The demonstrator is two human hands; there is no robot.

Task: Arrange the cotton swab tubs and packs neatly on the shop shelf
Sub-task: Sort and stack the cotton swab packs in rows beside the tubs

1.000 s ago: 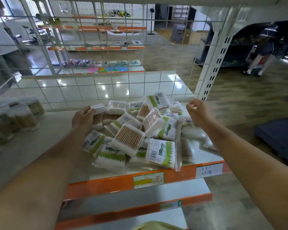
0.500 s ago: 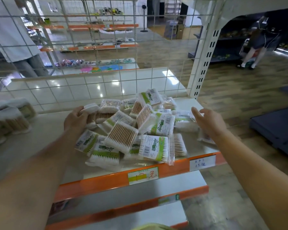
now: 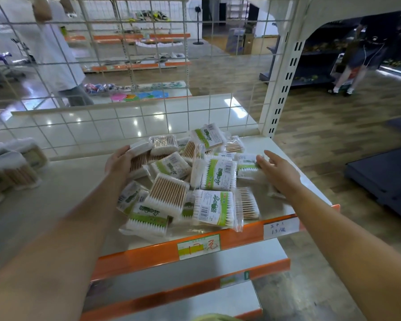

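Shelf (image 3: 79, 181): our left hand (image 3: 118, 162) grips a pack (image 3: 138, 156), right hand (image 3: 278, 170) open-fingered against the heap (image 3: 195, 181); we should square them into rows.

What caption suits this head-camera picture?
Left hand grips a pack while open right hand reaches into the jumbled cotton swab packs on the shelf.

Bright overhead light glares on the glossy shelf (image 3: 130, 126); blurred, wide-angle-bent edges.
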